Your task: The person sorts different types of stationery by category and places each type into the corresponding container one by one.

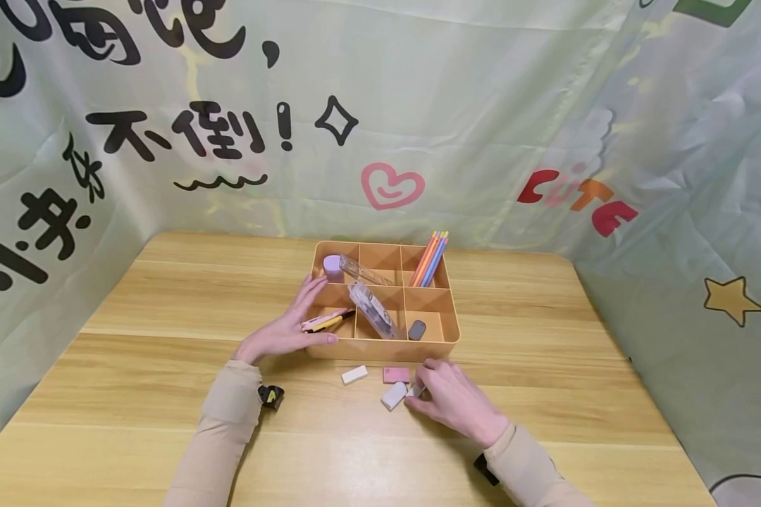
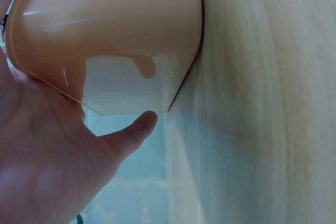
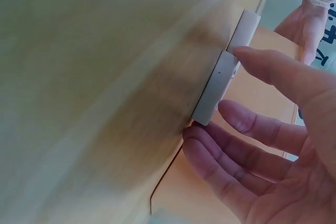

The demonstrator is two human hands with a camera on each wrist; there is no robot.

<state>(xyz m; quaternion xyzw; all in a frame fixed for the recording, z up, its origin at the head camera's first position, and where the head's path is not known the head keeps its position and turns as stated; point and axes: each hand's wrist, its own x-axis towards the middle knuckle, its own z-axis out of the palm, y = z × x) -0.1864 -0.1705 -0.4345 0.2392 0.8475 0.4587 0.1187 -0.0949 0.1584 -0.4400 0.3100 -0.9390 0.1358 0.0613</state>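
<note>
An orange six-compartment organizer box (image 1: 380, 350) stands on the table. My left hand (image 1: 288, 327) rests at its left side, fingers extended along the rim and thumb stretched toward the front corner. In the left wrist view, the thumb (image 2: 134, 132) stands out from the glossy box wall (image 2: 131, 30). Just in front of the box, my right hand (image 1: 453, 398) pinches a small whitish eraser (image 3: 212, 90) between thumb and fingers, close over the table. Beside it lie a pale rounded eraser (image 1: 393, 396), a pink eraser (image 1: 396, 374) and, farther left, a white eraser (image 1: 354, 374).
Inside the box are pens (image 1: 330, 320), a clear purple-tinted case (image 1: 372, 310), a purple-capped clear tube (image 1: 361, 270), a grey eraser (image 1: 416, 329) and several coloured pencils (image 1: 430, 260). Printed curtains (image 1: 482, 105) enclose the wooden table (image 1: 184, 303) at the back and sides.
</note>
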